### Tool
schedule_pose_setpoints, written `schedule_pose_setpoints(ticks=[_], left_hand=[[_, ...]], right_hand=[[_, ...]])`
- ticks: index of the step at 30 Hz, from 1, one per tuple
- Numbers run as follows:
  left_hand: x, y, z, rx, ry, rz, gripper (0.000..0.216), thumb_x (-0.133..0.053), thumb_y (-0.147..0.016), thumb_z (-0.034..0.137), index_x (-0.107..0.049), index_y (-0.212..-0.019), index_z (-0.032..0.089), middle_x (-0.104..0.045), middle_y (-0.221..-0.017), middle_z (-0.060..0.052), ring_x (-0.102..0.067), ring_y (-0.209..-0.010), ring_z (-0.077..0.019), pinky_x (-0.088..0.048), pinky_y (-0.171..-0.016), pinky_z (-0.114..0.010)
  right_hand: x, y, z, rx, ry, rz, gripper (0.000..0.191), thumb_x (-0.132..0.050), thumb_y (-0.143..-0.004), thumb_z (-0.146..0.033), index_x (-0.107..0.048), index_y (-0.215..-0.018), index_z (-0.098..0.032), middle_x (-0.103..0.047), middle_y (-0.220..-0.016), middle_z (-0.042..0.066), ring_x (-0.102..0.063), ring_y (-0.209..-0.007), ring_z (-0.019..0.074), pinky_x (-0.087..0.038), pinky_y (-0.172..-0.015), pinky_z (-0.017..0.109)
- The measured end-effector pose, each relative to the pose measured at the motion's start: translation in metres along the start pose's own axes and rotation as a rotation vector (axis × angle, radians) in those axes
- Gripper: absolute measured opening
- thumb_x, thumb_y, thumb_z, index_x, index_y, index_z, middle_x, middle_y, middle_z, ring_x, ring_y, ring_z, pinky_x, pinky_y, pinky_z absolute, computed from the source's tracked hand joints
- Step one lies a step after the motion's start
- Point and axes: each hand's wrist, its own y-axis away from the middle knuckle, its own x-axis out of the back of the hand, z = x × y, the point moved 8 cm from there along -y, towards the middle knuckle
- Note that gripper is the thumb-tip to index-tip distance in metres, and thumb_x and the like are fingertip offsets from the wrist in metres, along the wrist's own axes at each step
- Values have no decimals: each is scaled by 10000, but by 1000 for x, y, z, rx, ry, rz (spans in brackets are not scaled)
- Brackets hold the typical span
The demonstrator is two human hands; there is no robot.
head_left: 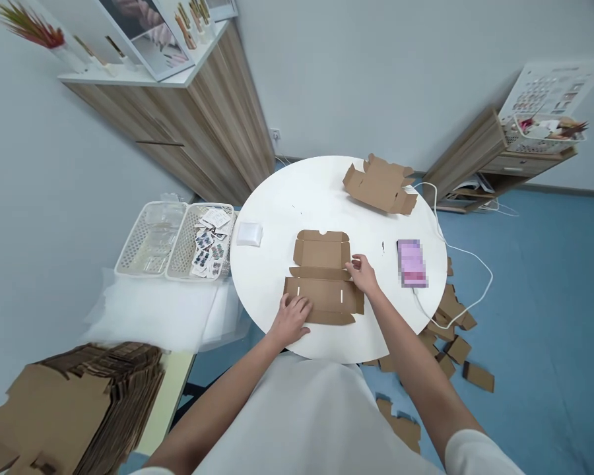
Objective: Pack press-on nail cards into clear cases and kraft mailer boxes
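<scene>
A brown cardboard box blank (321,290) lies unfolded on the white round table (267,191), its creases, flaps and two slots showing. My left hand (292,320) rests on the blank's lower left part, fingers spread flat on the board. At the blank's right edge, near the middle crease, is my right hand (363,274); its fingers are curled, with thumb and fingertips at the side flap. Whether they pinch the flap or only touch it is hard to see. A second flattened box blank (381,183) lies at the table's far right.
A phone with a blurred screen (412,264) and white cable (468,247) lies at the right. A small white packet (249,234) sits at the left edge. Beyond are white baskets (171,264), plastic sheets (148,310) and stacked blanks (129,396). Folded boxes (458,348) litter the floor.
</scene>
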Motion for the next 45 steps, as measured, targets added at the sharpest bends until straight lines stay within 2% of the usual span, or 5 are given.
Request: schedule_pose_setpoints(ticks=[12,25,31,38,45], left_hand=[[20,-35,-20,71,-208,1,999,-612,-550,337,-81,-1360,92,-31,-1436,-169,42,-1305,-326,3,-1017,-495],[13,-43,-22,-28,-230,-55,942,-630,-525,343,-193,-1333,134,-219,-1397,-154,-7,-1301,-344,23,-1012,-533],[19,-32,-20,-43,-122,38,888,-650,-549,312,-236,-1321,164,-269,-1377,-142,-58,-1301,-334,18,-1022,-518],[0,19,-108,589,439,229,648,-479,-749,359,-250,-1305,119,-328,-1322,-188,-387,-1176,-270,-330,-930,-401],[-18,11,-125,648,716,231,642,-581,-649,192,-360,-1248,121,-573,-1021,-95,-577,-790,-149,-432,-743,-269]], right_hand=[[-15,3,-13,149,136,-109,386,-418,-732,-136,-536,-1095,-198,-625,-925,30,-584,-791,133,-458,-755,283],[-40,84,-24,441,825,-35,974,-606,-580,-559,-148,-1357,-193,-63,-1436,137,-20,-1299,341,-121,-991,523],[-74,97,-24,571,991,-142,1104,-643,-520,-537,-59,-1368,-138,-172,-1417,145,-68,-1307,303,-4,-1019,505],[-78,92,-18,551,974,-145,1056,-612,-561,-511,-36,-1369,-149,-196,-1412,134,-114,-1300,296,-9,-1013,513],[-79,92,-14,521,974,-159,1053,-599,-563,-521,-33,-1369,-149,-184,-1416,132,-91,-1303,295,-33,-1006,514]])
